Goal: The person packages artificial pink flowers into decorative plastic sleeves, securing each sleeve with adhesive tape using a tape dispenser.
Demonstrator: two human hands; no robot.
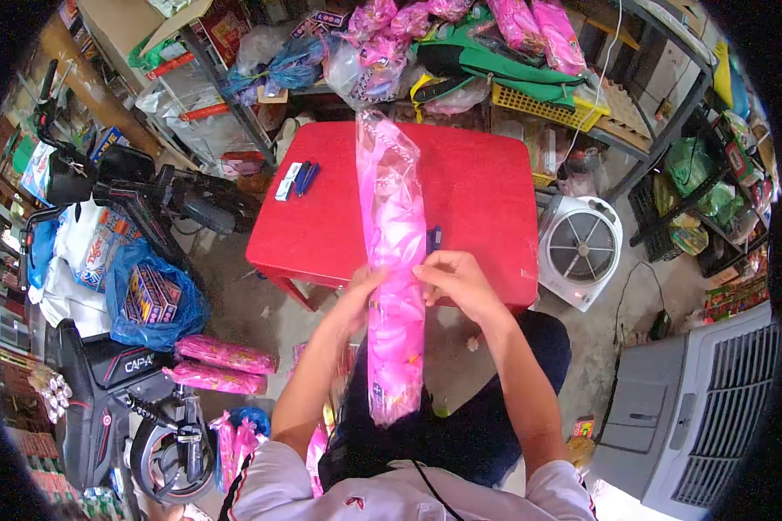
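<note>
A red, square-cornered plastic table stands on a grey concrete floor in a crowded room. A small white box and dark blue pens lie near its left corner. A white box fan is just right of the table, a large grey slatted air cooler at lower right, and a black-and-grey electric bike on the left. Beyond the table, a metal shelf holds pink packages, a green bag and a yellow plastic basket. 2 long pink packages lie beside the bike.

The long pink bundle in clear plastic wrap is held upright in view, 1 end over the table and the other above the person's lap. The left hand pinches its right edge with thumb and forefinger; the right hand grips its left edge. The hands are apart, 1 on each side.

The right fingers are partly hidden behind the bundle, glare blurs its contents, and a dark blue object behind it is partly covered. Black borders cut off the room's edges.
</note>
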